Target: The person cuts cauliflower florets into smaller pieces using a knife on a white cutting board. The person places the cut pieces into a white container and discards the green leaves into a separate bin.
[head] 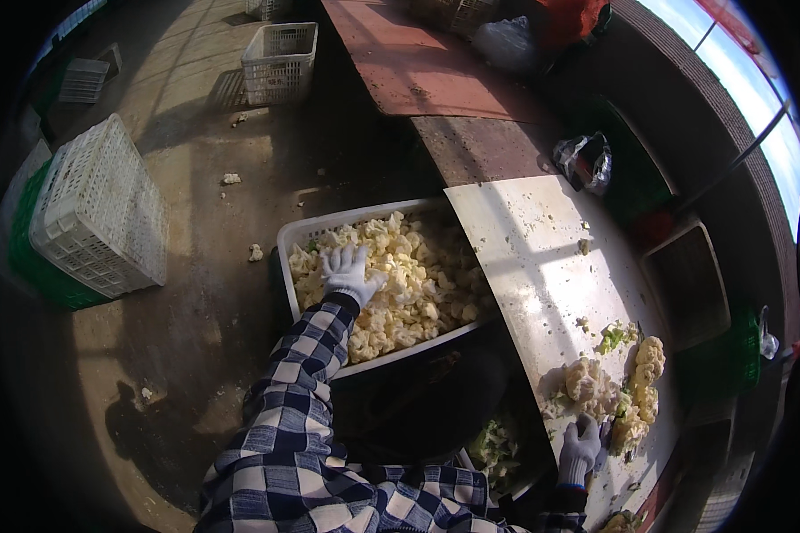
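My left hand [349, 272], in a white knit glove, rests palm down on a heap of cauliflower florets [400, 286]. Its fingers are spread and grip nothing. The florets fill a white plastic crate [410, 336] below the edge of a white-topped table [527, 266]. On that table, my gloved right hand [579, 450] is beside a large piece of cauliflower [590, 386]. A narrow blade-like thing lies along its fingers, too unclear to say whether the hand holds it. More cauliflower pieces [647, 373] lie just beyond, with green leaf scraps [617, 338].
Stacked white and green crates [100, 213] stand on the floor to the left. Another white crate [280, 63] stands farther ahead. Leaf trimmings [497, 446] lie in a container below the table. A red board [433, 73] continues the tabletop; a plastic bag [587, 160] hangs at its right.
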`<state>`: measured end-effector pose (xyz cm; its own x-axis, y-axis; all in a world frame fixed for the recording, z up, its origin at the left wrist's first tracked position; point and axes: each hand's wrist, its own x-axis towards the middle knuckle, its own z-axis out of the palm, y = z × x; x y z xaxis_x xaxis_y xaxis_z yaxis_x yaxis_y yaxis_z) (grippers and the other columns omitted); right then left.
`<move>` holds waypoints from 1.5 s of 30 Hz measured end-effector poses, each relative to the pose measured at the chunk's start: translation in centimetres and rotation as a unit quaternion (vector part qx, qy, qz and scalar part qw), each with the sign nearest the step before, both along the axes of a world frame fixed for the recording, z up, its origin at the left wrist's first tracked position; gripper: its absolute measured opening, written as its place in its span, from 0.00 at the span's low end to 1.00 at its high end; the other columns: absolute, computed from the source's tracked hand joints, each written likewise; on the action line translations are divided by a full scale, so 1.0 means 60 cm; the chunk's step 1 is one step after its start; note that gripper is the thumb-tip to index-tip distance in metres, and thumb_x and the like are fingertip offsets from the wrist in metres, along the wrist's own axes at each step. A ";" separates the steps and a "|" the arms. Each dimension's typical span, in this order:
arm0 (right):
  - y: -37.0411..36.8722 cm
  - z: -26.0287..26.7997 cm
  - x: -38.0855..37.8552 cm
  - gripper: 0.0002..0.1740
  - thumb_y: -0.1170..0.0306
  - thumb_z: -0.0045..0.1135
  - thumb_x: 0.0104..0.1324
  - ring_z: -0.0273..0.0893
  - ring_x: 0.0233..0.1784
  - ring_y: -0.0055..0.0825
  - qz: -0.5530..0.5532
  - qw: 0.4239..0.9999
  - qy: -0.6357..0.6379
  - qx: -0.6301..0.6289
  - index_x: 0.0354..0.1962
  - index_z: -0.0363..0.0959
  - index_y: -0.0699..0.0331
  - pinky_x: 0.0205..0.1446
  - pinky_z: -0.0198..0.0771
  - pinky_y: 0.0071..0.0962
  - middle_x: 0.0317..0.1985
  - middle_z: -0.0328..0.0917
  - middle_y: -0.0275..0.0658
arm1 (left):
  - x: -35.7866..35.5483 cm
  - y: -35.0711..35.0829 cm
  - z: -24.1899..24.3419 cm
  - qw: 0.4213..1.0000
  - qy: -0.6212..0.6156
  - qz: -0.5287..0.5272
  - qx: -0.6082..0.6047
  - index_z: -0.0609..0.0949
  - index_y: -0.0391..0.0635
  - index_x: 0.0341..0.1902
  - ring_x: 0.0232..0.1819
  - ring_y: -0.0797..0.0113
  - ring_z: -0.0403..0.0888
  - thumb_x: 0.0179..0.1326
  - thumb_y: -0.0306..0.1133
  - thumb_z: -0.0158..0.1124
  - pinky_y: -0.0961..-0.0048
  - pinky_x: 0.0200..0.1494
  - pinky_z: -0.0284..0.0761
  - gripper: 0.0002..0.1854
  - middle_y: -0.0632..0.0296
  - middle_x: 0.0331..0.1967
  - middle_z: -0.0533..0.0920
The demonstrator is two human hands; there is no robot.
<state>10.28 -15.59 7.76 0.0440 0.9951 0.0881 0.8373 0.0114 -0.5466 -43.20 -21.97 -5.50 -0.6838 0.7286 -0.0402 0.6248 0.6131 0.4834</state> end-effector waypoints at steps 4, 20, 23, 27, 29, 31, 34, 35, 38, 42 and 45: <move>0.013 0.004 -0.059 0.19 0.73 0.59 0.64 0.83 0.49 0.36 0.026 0.999 -0.029 -0.015 0.53 0.76 0.70 0.56 0.75 0.31 0.47 0.83 0.48 | 0.031 -0.007 -0.049 0.992 0.005 -0.121 -0.030 0.49 0.51 0.81 0.81 0.39 0.34 0.46 0.81 0.57 0.40 0.77 0.18 0.66 0.43 0.81 0.42; 0.047 -0.032 -0.112 0.20 0.72 0.58 0.62 0.78 0.39 0.25 0.034 0.993 -0.005 -0.116 0.51 0.76 0.72 0.44 0.75 0.24 0.40 0.82 0.41 | 0.034 0.298 -0.021 0.966 0.031 -0.162 -0.200 0.82 0.52 0.62 0.73 0.54 0.60 0.64 0.43 0.57 0.50 0.73 0.47 0.23 0.55 0.68 0.72; 0.053 -0.041 -0.106 0.19 0.72 0.57 0.62 0.79 0.39 0.26 0.027 0.993 -0.004 -0.118 0.50 0.77 0.71 0.46 0.75 0.25 0.40 0.82 0.41 | 0.023 0.376 -0.021 0.969 -0.003 -0.159 -0.190 0.79 0.50 0.63 0.71 0.54 0.65 0.66 0.42 0.56 0.53 0.72 0.54 0.23 0.52 0.67 0.73; 0.066 -0.040 -0.105 0.17 0.73 0.57 0.62 0.80 0.40 0.29 0.108 0.983 -0.117 -0.094 0.48 0.78 0.71 0.48 0.75 0.27 0.39 0.83 0.43 | 0.019 0.461 -0.072 0.983 -0.019 -0.157 -0.093 0.76 0.46 0.65 0.68 0.55 0.71 0.68 0.40 0.55 0.58 0.70 0.63 0.23 0.48 0.65 0.75; 0.069 -0.029 -0.109 0.18 0.71 0.58 0.63 0.80 0.46 0.32 0.096 0.976 -0.149 -0.124 0.50 0.78 0.69 0.55 0.72 0.29 0.43 0.83 0.44 | 0.027 0.479 -0.113 0.989 0.014 -0.149 -0.014 0.75 0.44 0.66 0.67 0.56 0.74 0.70 0.40 0.54 0.60 0.69 0.68 0.23 0.46 0.64 0.76; 0.066 -0.006 -0.113 0.19 0.67 0.62 0.66 0.77 0.58 0.37 0.090 0.959 -0.190 -0.192 0.53 0.78 0.65 0.68 0.66 0.34 0.51 0.83 0.46 | 0.029 0.486 -0.147 0.988 0.042 -0.126 0.077 0.80 0.45 0.60 0.61 0.52 0.79 0.69 0.40 0.56 0.57 0.64 0.73 0.20 0.48 0.58 0.81; 0.072 0.001 -0.127 0.16 0.70 0.59 0.67 0.78 0.50 0.34 0.111 0.973 -0.115 -0.167 0.49 0.79 0.69 0.56 0.73 0.30 0.48 0.82 0.47 | 0.028 0.481 -0.148 0.989 -0.043 -0.118 0.072 0.85 0.48 0.55 0.55 0.41 0.82 0.68 0.40 0.57 0.48 0.57 0.77 0.17 0.52 0.51 0.85; 0.071 0.004 -0.128 0.15 0.71 0.59 0.66 0.79 0.49 0.35 0.136 0.971 -0.131 -0.147 0.48 0.79 0.70 0.56 0.73 0.31 0.47 0.82 0.48 | 0.028 0.467 -0.136 0.991 -0.029 -0.129 -0.012 0.83 0.48 0.58 0.59 0.43 0.78 0.67 0.39 0.56 0.47 0.60 0.74 0.19 0.51 0.56 0.81; 0.069 -0.012 -0.130 0.18 0.72 0.57 0.62 0.81 0.40 0.29 0.039 0.981 -0.001 -0.192 0.49 0.78 0.70 0.48 0.75 0.27 0.39 0.84 0.43 | 0.035 0.407 -0.065 0.955 -0.001 -0.211 -0.209 0.78 0.49 0.64 0.66 0.48 0.70 0.64 0.37 0.57 0.47 0.67 0.65 0.24 0.50 0.66 0.72; 0.055 -0.026 -0.132 0.17 0.72 0.56 0.61 0.81 0.42 0.29 0.097 0.985 -0.059 -0.131 0.47 0.79 0.70 0.50 0.74 0.27 0.39 0.84 0.43 | -0.024 0.229 -0.007 0.961 0.199 -0.174 0.078 0.77 0.52 0.60 0.68 0.47 0.64 0.54 0.48 0.65 0.43 0.73 0.54 0.30 0.50 0.61 0.72; 0.040 -0.023 -0.152 0.17 0.71 0.56 0.61 0.80 0.44 0.30 0.099 0.985 -0.051 -0.130 0.46 0.79 0.70 0.51 0.73 0.27 0.40 0.83 0.44 | -0.057 0.110 0.005 0.979 0.057 -0.192 -0.027 0.73 0.52 0.65 0.75 0.44 0.55 0.62 0.61 0.57 0.35 0.77 0.40 0.35 0.50 0.67 0.69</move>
